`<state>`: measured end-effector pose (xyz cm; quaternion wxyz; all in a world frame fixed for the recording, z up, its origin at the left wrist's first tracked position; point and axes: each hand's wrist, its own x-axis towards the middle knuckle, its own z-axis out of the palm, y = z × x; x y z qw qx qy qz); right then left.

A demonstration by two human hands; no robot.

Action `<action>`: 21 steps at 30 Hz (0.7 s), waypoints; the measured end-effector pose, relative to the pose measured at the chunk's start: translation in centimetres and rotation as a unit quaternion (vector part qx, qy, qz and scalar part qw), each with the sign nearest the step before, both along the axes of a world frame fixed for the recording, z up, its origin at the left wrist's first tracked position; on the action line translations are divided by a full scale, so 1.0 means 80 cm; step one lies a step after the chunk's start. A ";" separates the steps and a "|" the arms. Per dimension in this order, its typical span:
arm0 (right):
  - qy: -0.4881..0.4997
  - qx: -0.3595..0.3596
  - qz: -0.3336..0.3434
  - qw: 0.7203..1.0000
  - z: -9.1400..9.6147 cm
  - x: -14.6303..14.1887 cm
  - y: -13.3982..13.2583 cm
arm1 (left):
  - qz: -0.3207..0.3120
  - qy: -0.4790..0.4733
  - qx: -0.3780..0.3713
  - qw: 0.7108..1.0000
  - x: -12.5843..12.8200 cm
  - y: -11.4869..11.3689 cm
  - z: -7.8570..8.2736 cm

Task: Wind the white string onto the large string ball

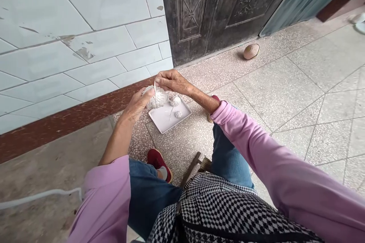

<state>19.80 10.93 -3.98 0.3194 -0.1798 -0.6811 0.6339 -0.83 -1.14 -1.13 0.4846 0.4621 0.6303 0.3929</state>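
My left hand (138, 102) cups a round white bundle of thin folded strips (157, 98) from the left. Just above it, my right hand (172, 81) pinches one thin white strip (155, 85) that stands up from the bundle's top. Both hands hover over a flat white square tray (165, 119) lying on the speckled floor. Two smaller white bundles lie on the tray, one (175, 100) near its far edge and one (178, 114) nearer the middle. A thin stick lies between them.
My knees in blue jeans and a red shoe (158, 162) sit near the tray, with a wooden stool edge (196, 161) between them. A tiled wall with a red base runs on the left, a dark carved door (216, 3) ahead. A round tan object (251, 51) lies by the door.
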 end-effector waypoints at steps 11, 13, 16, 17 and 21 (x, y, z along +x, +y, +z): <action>-0.003 0.071 -0.024 0.997 -0.026 -0.006 0.004 | -0.051 -0.138 -0.030 0.989 0.008 -0.006 -0.017; -0.014 0.048 -0.032 0.998 -0.025 -0.010 0.005 | -0.032 -0.149 -0.028 0.988 0.004 -0.002 -0.022; -0.048 -0.007 -0.062 0.997 -0.018 -0.017 0.005 | 0.007 -0.219 0.018 0.975 -0.001 0.004 -0.025; -0.060 -0.021 -0.077 0.995 -0.015 -0.020 0.004 | 0.016 -0.246 0.041 0.968 -0.003 0.006 -0.024; -0.120 -0.007 -0.095 0.988 -0.006 -0.031 -0.011 | 0.053 -0.299 0.110 0.946 -0.015 0.009 -0.014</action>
